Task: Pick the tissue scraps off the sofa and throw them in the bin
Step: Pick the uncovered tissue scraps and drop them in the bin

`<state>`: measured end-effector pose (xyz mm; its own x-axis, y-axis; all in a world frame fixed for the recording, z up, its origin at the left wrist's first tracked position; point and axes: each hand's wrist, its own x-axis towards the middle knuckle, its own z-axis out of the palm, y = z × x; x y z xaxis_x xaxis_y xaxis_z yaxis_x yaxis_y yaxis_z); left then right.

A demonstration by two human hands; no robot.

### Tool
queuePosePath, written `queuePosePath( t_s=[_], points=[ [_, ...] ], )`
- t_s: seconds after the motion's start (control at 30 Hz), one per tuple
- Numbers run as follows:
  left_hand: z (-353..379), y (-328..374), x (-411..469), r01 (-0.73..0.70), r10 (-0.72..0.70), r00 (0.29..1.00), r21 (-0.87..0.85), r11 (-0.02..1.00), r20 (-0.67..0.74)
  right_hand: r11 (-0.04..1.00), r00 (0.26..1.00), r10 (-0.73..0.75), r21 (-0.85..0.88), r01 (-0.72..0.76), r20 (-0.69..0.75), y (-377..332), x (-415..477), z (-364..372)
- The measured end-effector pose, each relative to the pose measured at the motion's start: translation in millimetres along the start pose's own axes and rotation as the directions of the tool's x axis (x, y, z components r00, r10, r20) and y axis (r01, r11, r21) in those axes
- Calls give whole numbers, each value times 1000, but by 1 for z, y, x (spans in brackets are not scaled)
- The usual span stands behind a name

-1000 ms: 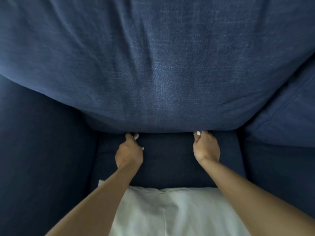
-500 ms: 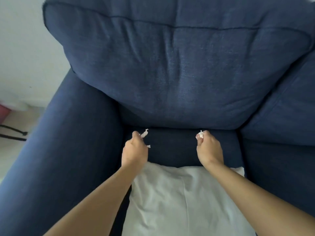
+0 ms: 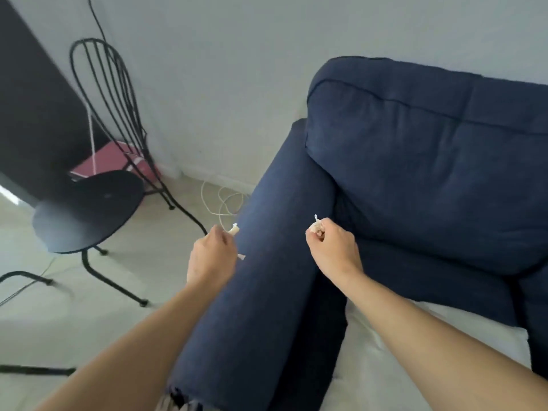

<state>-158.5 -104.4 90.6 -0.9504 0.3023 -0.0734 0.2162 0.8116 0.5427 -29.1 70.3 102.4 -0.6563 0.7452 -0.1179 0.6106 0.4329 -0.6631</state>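
The left hand [image 3: 212, 256] is closed in a loose fist around tissue scraps [image 3: 233, 230], white bits of which poke out past the thumb side and again at the lower edge of the fist. It hangs just left of the sofa's armrest [image 3: 267, 262], over the pale floor [image 3: 89, 307]. The right hand [image 3: 333, 250] is clenched too, pinching a second scrap [image 3: 316, 223] whose thin white tip sticks up above the knuckles; this hand sits over the inner side of the armrest, close to where it meets the seat. The two fists are level with each other, with the top of the armrest between them. Beyond the right hand and to its right rises the dark blue back cushion [image 3: 430, 173], and below the right forearm lies a white cloth [image 3: 385, 366] on the seat. Well to the left of the left hand stands a black wire-backed chair [image 3: 89, 209] with a round seat. Behind it is something pink [image 3: 112, 158] (too blurred to name). A pale cable [image 3: 225, 203] coils on the floor just beyond the left hand, near the wall [image 3: 222, 84].
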Motion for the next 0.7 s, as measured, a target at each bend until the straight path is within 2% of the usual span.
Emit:
queuePosePath(
  t_s=[0.23, 0.4, 0.53, 0.7],
  points=[
    [-88, -187, -33, 186, -183, 977, 17, 982, -113, 977, 955, -198, -35, 210, 220, -117, -80, 118],
    [-108, -298, -75, 320, -313, 942, 44, 946, -122, 922, 851, -308, -87, 377, 425, -157, -139, 208],
    [-95, -362, -111, 404, -401, 913, 46, 913, -75, 869, 737, -274, -169, 465, 618, -156, -182, 271],
    [-66, -405, -141, 454, -457, 883, 54, 889, 103, 845, 674, -155, -256, 469, 722, -126, -211, 326]
  ],
)
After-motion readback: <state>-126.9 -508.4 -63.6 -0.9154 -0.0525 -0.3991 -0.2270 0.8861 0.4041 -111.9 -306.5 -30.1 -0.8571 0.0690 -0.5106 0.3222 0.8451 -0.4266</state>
